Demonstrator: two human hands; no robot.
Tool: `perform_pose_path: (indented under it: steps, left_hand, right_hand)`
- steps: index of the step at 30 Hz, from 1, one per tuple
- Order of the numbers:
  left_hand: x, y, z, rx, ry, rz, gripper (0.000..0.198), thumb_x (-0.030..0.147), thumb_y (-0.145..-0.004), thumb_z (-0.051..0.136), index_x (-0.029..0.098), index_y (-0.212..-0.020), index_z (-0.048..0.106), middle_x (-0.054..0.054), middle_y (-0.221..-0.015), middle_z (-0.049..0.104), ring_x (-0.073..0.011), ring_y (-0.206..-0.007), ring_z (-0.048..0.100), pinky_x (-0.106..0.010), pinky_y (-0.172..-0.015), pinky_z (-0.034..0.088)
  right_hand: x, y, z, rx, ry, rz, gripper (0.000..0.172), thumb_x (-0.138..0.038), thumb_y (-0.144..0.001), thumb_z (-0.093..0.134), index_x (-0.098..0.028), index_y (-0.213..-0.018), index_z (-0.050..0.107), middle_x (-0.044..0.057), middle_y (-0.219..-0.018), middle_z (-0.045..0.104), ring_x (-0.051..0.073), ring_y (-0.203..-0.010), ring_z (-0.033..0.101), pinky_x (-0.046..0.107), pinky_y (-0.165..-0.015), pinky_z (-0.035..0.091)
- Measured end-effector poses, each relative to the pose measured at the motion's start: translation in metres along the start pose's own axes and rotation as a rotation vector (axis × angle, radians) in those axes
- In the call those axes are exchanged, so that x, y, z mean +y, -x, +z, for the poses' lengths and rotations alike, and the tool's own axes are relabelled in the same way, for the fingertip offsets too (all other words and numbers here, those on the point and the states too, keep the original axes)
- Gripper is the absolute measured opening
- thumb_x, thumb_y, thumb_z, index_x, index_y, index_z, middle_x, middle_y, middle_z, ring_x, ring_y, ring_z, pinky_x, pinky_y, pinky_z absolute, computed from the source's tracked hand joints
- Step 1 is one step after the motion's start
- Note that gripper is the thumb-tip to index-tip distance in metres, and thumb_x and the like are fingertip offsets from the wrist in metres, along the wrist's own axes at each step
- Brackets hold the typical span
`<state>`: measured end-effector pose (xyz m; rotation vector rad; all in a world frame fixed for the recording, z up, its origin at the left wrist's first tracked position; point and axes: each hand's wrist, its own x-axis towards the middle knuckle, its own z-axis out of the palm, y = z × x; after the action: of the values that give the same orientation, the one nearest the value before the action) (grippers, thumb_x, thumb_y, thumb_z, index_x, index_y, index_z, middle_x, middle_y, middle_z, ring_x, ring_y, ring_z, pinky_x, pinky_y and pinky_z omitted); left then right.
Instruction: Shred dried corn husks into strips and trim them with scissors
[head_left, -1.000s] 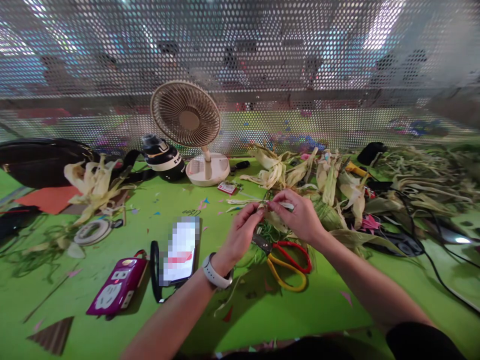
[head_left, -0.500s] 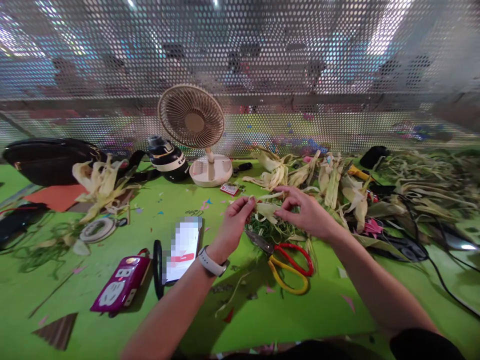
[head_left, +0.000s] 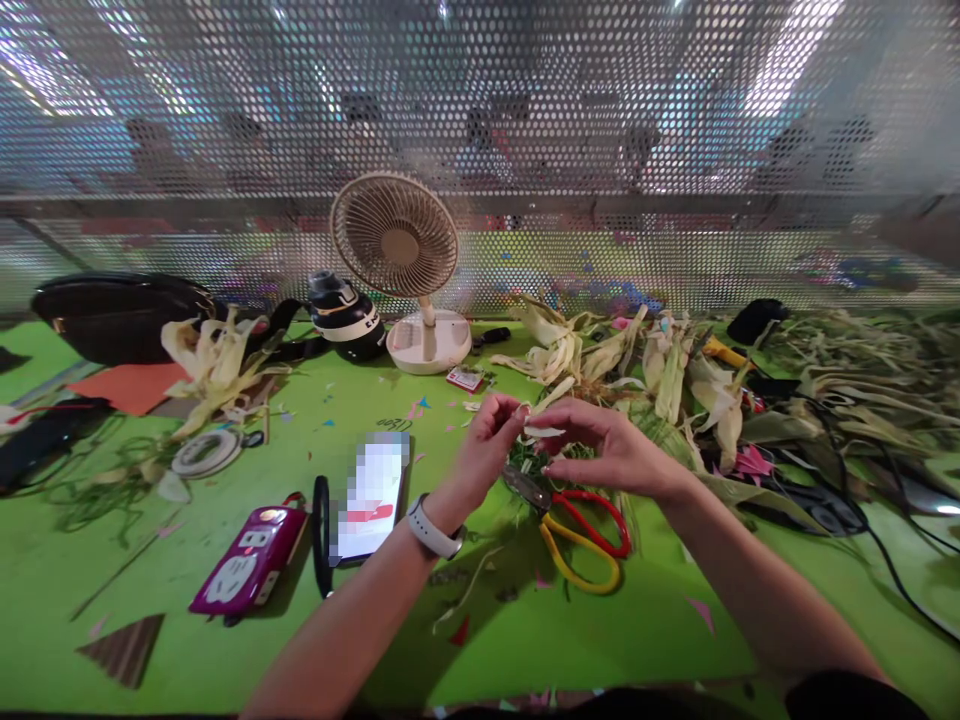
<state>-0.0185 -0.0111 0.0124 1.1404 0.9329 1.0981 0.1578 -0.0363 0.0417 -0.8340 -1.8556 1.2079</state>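
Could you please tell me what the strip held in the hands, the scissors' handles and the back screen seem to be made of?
Strip, pinched between left hand and right hand: probably dried corn husk, pale, matte and fibrous like the piled husks.
Scissors handles: likely plastic or plastic-coated, glossy red and yellow.
Screen: sheet metal, shiny, punched with round holes.

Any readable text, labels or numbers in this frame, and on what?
Nothing reads clearly.
Black-and-white object: letters on its white band, too blurred.
Phone: screen pixelated, unreadable.
Scrawl on the green table: illegible.
Small red packet: print too small.
Husk strip pinched by left hand and right hand: no text.
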Motion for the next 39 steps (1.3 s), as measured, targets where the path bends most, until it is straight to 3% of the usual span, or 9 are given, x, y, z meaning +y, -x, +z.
perform_pose_path:
  steps: [6, 8, 11, 14, 18, 22, 27, 33, 39]
  left_hand:
    - [0.006, 0.007, 0.005, -0.037, 0.02, -0.036, 0.024, 0.036, -0.076, 0.066, 0.02, -0.088, 0.054, 0.004, -0.073, 0.051, -0.0093, -0.066, 0.044, -0.021, -0.062, 0.036]
    - [0.006, 0.008, 0.005, -0.039, 0.045, -0.032, 0.023, 0.034, -0.076, 0.067, 0.02, -0.087, 0.053, 0.004, -0.073, 0.05, -0.0088, -0.065, 0.043, -0.02, -0.061, 0.036]
    - [0.005, 0.008, 0.006, -0.049, 0.062, -0.011, 0.024, 0.033, -0.075, 0.068, 0.02, -0.086, 0.051, 0.004, -0.075, 0.051, -0.0086, -0.066, 0.044, -0.02, -0.062, 0.037]
    - [0.005, 0.009, 0.006, -0.071, 0.079, -0.018, 0.023, 0.032, -0.076, 0.067, 0.02, -0.087, 0.049, 0.004, -0.076, 0.051, -0.0085, -0.068, 0.046, -0.02, -0.063, 0.038]
    - [0.006, 0.009, 0.006, -0.072, 0.112, -0.043, 0.021, 0.028, -0.077, 0.066, 0.02, -0.086, 0.049, 0.004, -0.075, 0.051, -0.0085, -0.07, 0.048, -0.02, -0.063, 0.038]
    - [0.006, 0.009, 0.006, -0.075, 0.121, -0.065, 0.018, 0.025, -0.078, 0.063, 0.02, -0.088, 0.049, 0.003, -0.078, 0.053, -0.0081, -0.068, 0.048, -0.021, -0.063, 0.038]
    - [0.002, 0.007, 0.006, -0.066, 0.067, 0.015, 0.021, 0.03, -0.079, 0.064, 0.019, -0.088, 0.048, 0.004, -0.076, 0.051, -0.0078, -0.064, 0.045, -0.021, -0.06, 0.037]
    - [-0.007, 0.003, 0.007, -0.069, -0.052, 0.153, 0.024, 0.035, -0.082, 0.06, 0.019, -0.089, 0.044, 0.001, -0.08, 0.051, -0.0101, -0.069, 0.047, -0.024, -0.062, 0.039]
    - [-0.012, 0.007, 0.007, -0.059, -0.265, 0.304, 0.011, 0.025, -0.089, 0.049, 0.02, -0.095, 0.042, -0.002, -0.086, 0.051, -0.0126, -0.078, 0.051, -0.026, -0.068, 0.043]
  right_hand:
    - [0.008, -0.005, 0.001, 0.271, 0.205, -0.212, 0.01, -0.022, -0.081, 0.067, -0.023, -0.089, 0.073, 0.004, -0.084, 0.064, 0.014, -0.083, 0.062, 0.029, -0.076, 0.053]
    - [0.008, -0.005, 0.001, 0.312, 0.203, -0.204, 0.007, -0.024, -0.08, 0.069, -0.023, -0.084, 0.074, 0.005, -0.09, 0.063, 0.015, -0.085, 0.061, 0.029, -0.073, 0.053]
    - [0.007, -0.004, 0.002, 0.217, -0.006, -0.069, 0.01, -0.03, -0.082, 0.066, -0.021, -0.081, 0.07, 0.005, -0.098, 0.064, 0.013, -0.073, 0.063, 0.028, -0.063, 0.054]
    - [0.009, -0.005, 0.006, 0.148, -0.149, 0.058, 0.017, -0.036, -0.083, 0.063, -0.02, -0.082, 0.067, 0.001, -0.079, 0.065, 0.009, -0.054, 0.058, 0.025, -0.051, 0.051]
    - [0.016, -0.007, 0.011, 0.265, -0.132, 0.076, 0.027, -0.037, -0.083, 0.063, -0.021, -0.104, 0.061, -0.002, -0.071, 0.062, 0.01, -0.056, 0.057, 0.02, -0.046, 0.047]
    - [0.018, -0.005, 0.01, 0.352, 0.052, 0.054, 0.018, -0.035, -0.086, 0.06, -0.021, -0.097, 0.059, -0.001, -0.071, 0.063, 0.011, -0.059, 0.059, 0.021, -0.049, 0.047]
    - [0.01, -0.003, 0.011, 0.357, 0.436, -0.077, 0.012, -0.029, -0.087, 0.06, -0.021, -0.09, 0.068, 0.003, -0.08, 0.068, 0.015, -0.074, 0.063, 0.027, -0.069, 0.049]
    - [0.011, -0.001, 0.013, 0.401, 0.486, 0.035, 0.015, -0.03, -0.085, 0.061, -0.021, -0.096, 0.059, 0.002, -0.081, 0.069, 0.016, -0.073, 0.065, 0.026, -0.065, 0.048]
    - [0.011, -0.001, 0.012, 0.342, 0.477, 0.091, 0.022, -0.028, -0.085, 0.059, -0.022, -0.103, 0.049, 0.0, -0.079, 0.068, 0.014, -0.066, 0.063, 0.026, -0.063, 0.046]
